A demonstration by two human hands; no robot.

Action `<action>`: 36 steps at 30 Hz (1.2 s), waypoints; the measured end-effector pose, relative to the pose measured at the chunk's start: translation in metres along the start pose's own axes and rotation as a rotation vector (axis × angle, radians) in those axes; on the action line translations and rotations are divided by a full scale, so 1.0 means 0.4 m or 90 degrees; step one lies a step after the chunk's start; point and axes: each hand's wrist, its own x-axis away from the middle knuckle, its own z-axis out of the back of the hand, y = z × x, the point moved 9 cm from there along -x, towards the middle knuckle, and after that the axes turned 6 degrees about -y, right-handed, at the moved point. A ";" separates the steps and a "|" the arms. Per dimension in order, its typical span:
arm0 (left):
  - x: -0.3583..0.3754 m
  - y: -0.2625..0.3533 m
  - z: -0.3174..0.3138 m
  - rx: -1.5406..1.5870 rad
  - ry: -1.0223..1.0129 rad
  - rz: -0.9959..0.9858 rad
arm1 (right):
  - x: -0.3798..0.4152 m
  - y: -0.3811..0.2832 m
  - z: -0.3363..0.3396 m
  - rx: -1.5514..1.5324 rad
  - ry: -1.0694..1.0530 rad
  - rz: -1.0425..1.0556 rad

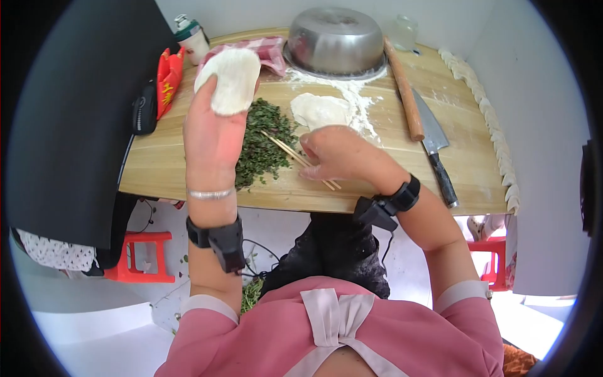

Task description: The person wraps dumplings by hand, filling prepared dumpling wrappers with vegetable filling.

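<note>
My left hand [215, 135] is raised above the board's left part, with a thin round dough wrapper [233, 78] on its palm and fingers; the thumb rests at the wrapper's edge. Bent over the middle of the board, my right hand [333, 151] has its fingers curled at a pair of chopsticks [286, 148]. The tips of the chopsticks lie at a heap of chopped green leaves [267, 135]. Just beyond my right hand, more flat dough pieces [320, 110] lie on flour.
An upturned metal basin [336, 41] stands at the back on the wooden board [377, 191]. A rolling pin [405, 91] and a knife [440, 163] lie right. Shaped dumplings [493, 129] line the right edge. A checked cloth [270, 53], bottle [191, 38] and black case [144, 108] are left.
</note>
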 end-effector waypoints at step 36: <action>0.179 -0.026 0.172 0.075 0.149 0.037 | -0.069 0.109 0.084 -0.751 0.138 0.080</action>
